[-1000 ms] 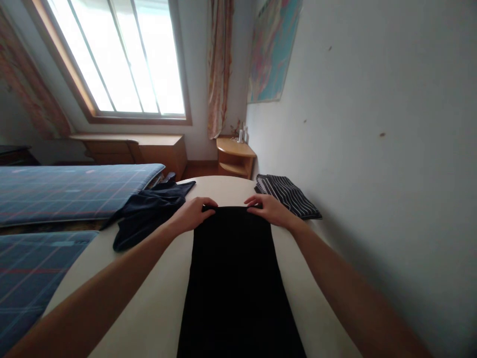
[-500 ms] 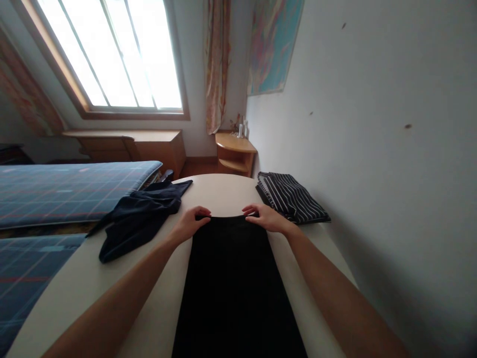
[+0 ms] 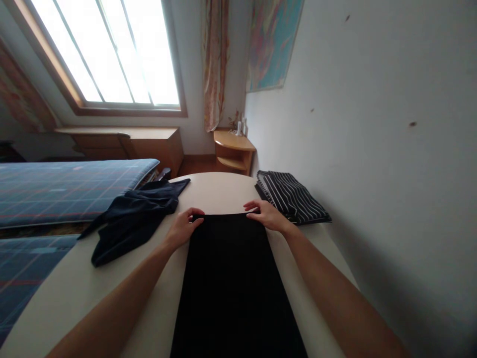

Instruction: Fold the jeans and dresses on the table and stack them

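Observation:
A long black garment [image 3: 234, 283] lies flat on the white table [image 3: 219, 191], running toward me past the bottom of the view. My left hand [image 3: 183, 227] pinches its far left corner between thumb and fingers. At the far right corner, my right hand [image 3: 267, 216] grips the edge the same way. Between both hands the far edge is stretched nearly straight. Whether the garment is trousers or something else cannot be made out.
A folded black-and-white striped garment [image 3: 292, 196] lies at the table's right, near the wall [image 3: 391, 174]. Crumpled dark navy cloth [image 3: 137, 214] hangs over the left side. Beyond it are blue plaid mattresses [image 3: 74, 189]. A wooden corner shelf [image 3: 234, 141] stands behind the table.
My left hand has shifted slightly left, drawing the garment's far edge wider and straighter. My right hand has barely moved. The view has tilted a little.

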### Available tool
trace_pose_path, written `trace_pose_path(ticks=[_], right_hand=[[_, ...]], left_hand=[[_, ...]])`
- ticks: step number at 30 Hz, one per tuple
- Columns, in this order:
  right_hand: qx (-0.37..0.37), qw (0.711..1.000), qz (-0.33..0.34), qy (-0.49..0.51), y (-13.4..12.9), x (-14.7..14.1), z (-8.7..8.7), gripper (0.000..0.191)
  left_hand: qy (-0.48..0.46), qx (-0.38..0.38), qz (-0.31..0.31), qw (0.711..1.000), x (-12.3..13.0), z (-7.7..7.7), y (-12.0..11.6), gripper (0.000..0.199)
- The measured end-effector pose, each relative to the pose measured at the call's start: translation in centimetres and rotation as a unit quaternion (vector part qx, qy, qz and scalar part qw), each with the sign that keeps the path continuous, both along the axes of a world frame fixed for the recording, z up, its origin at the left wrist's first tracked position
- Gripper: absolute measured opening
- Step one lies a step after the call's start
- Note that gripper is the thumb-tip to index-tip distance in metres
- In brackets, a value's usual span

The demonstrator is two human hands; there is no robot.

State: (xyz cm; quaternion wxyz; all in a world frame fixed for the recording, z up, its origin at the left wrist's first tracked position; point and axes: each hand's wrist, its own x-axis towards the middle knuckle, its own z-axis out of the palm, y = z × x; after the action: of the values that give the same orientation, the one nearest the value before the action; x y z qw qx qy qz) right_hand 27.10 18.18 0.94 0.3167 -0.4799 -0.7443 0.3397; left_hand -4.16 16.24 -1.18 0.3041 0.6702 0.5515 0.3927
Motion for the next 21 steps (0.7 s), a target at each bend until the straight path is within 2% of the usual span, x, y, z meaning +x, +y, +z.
trace_pose_path(ticks=[6, 8, 10, 12, 15, 18, 21], right_hand=[[0.022, 0.997, -0.053, 0.052, 0.6, -0.3, -1.7, 0.034], [0.032, 0.996, -0.077, 0.042, 0.5, -0.6, -2.3, 0.033], [0.048, 0.995, -0.085, 0.025, 0.3, -0.9, -2.8, 0.03], [0.066, 0.994, -0.082, 0.011, 0.1, -1.2, -3.1, 0.026], [0.11, 0.989, -0.083, -0.044, -0.3, -1.6, -3.0, 0.017], [0.175, 0.969, -0.097, -0.146, -1.0, -2.3, -2.2, 0.017], [0.206, 0.946, -0.115, -0.223, -2.3, -3.9, -0.9, 0.023]], left_hand=[[0.021, 0.002, 0.029, 0.999, -0.1, -0.9, 0.0, 0.025], [0.065, 0.044, 0.048, 0.996, 0.4, -0.6, -0.4, 0.022], [0.12, 0.117, 0.057, 0.984, 1.4, 0.0, -1.6, 0.023], [0.178, 0.167, 0.031, 0.969, 3.0, 0.6, -3.3, 0.028], [0.271, 0.147, -0.066, 0.949, 5.6, 0.5, -6.0, 0.046], [0.338, 0.088, -0.074, 0.934, 7.1, -0.8, -7.5, 0.056], [0.368, 0.068, -0.066, 0.925, 7.3, -1.9, -7.5, 0.06]])
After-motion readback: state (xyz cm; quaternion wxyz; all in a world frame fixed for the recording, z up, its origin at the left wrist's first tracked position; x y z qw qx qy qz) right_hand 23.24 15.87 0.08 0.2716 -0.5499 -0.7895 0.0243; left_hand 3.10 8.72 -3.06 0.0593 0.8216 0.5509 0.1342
